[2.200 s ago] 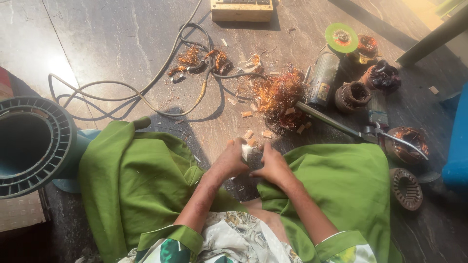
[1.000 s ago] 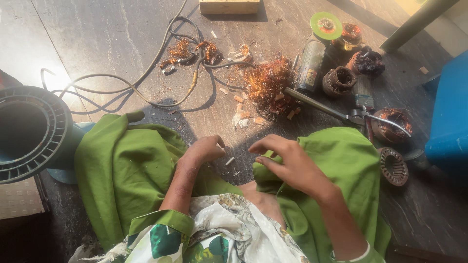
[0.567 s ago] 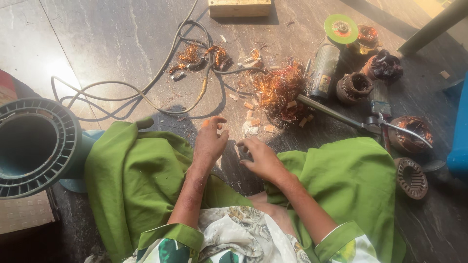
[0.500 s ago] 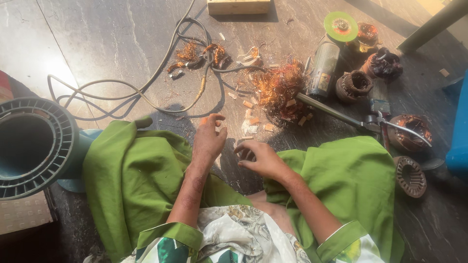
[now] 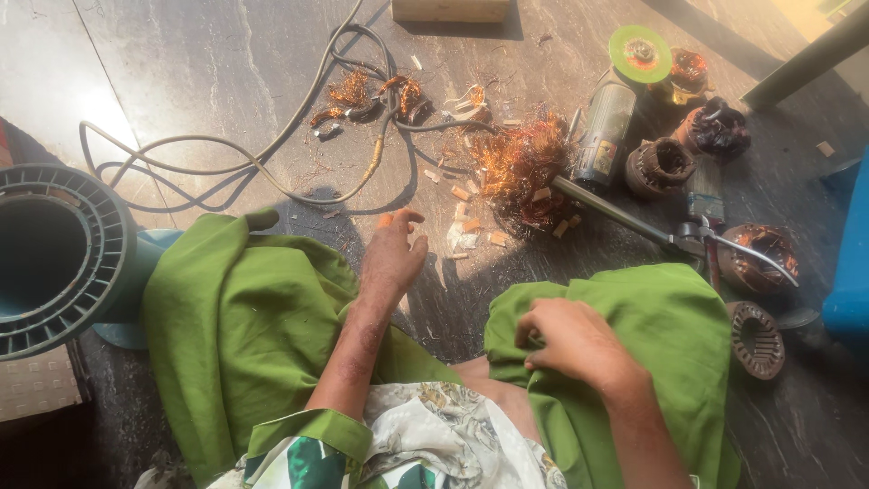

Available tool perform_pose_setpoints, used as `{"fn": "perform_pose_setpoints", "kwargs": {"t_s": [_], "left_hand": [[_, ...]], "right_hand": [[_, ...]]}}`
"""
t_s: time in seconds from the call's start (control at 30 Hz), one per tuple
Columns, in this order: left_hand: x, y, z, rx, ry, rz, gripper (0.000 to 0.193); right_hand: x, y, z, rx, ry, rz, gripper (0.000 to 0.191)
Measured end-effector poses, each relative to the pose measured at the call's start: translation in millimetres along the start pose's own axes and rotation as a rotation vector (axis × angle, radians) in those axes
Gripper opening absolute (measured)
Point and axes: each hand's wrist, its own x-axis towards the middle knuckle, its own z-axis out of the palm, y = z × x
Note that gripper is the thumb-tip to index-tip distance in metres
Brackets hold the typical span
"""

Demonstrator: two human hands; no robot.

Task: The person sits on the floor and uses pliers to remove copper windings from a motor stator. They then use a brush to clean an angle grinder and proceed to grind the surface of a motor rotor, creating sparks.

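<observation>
I sit on a dark stone floor with green trousers (image 5: 244,317) over both legs. My left hand (image 5: 395,252) reaches out over the floor between my knees, fingers spread, holding nothing, close to pale scraps of paper (image 5: 463,237). My right hand (image 5: 570,340) rests on my right knee with its fingers pinching the green cloth. A tangle of copper wire (image 5: 520,163) lies on the floor just beyond the scraps.
A grey cable (image 5: 226,149) loops across the floor at the left. A large grey finned motor housing (image 5: 54,254) stands at my left. Several motor stators (image 5: 659,167), a green-disc grinder (image 5: 625,91), pliers (image 5: 706,240) and a blue object (image 5: 851,272) lie at the right.
Both hands were together near the floor between my knees. My right hand has drawn back onto my right knee and gripped the cloth. My left hand stays out over the floor.
</observation>
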Motion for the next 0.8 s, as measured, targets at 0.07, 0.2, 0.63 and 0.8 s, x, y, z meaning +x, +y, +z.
{"fn": "perform_pose_setpoints", "kwargs": {"t_s": [0.07, 0.2, 0.63, 0.8], "left_hand": [[0.1, 0.0, 2.8, 0.018, 0.003, 0.026, 0.039], [-0.6, -2.0, 3.6, 0.024, 0.047, 0.062, 0.039], [-4.3, 9.1, -0.4, -0.014, -0.014, 0.016, 0.038], [-5.8, 6.3, 1.1, -0.004, -0.011, 0.005, 0.038]], "right_hand": [[2.3, -5.1, 13.9, 0.138, 0.057, 0.000, 0.033], [9.3, -7.9, 30.6, 0.144, 0.071, -0.139, 0.016], [-22.0, 0.7, 73.9, 0.758, 0.256, -0.295, 0.018], [-20.7, -11.8, 64.3, 0.538, 0.176, -0.279, 0.027]]}}
